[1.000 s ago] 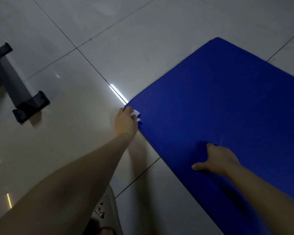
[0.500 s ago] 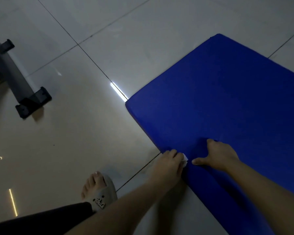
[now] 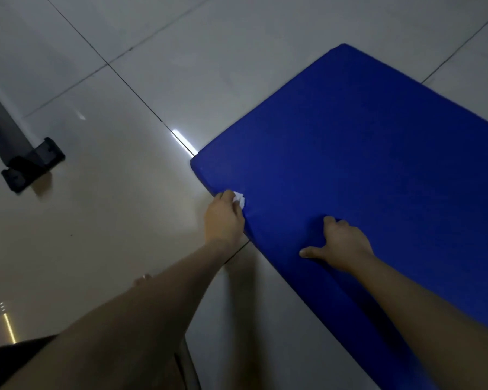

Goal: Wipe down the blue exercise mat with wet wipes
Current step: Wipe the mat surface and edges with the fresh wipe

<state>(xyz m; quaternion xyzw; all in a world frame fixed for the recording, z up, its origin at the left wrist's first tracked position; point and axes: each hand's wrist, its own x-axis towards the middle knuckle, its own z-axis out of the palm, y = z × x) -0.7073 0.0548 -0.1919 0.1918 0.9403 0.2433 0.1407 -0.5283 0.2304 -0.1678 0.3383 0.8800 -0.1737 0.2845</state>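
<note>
My left hand [image 3: 223,218] pinching wet wipe [image 3: 239,199] slid back up mat [image 3: 364,164] edge mid-frame, right hand [image 3: 341,243] curled, bracing; edge pass ongoing

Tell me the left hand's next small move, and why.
Probably slide the left hand with the wipe along the mat edge to the corner: the wipe lies on that edge, short of it, and the right hand rests on the mat.

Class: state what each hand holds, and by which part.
The left hand grips a wet wipe, one end poking past its fingertips, against the blue exercise mat. The right hand presses the mat, holding nothing.
</note>
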